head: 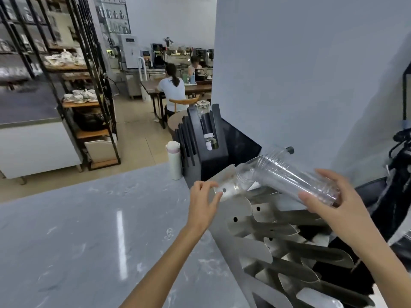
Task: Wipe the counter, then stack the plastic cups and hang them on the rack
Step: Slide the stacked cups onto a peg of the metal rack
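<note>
A stack of clear plastic cups (289, 176) lies tilted, mouth end pointing up-left, over the top slot of the steel cup rack (264, 221). My right hand (333, 198) grips the stack at its lower right end. My left hand (204, 203) rests with fingers on the top left metal tab of the rack, beside a clear cup (241, 181) that sits in the top slot. The grey marble counter (89, 230) spreads to the left of the rack.
A white thermos (174, 161) stands at the counter's far edge next to a black slotted holder (204, 141). A grey wall rises right behind the rack. Black equipment (398, 174) crowds the right side. Two people sit at a table in the far room.
</note>
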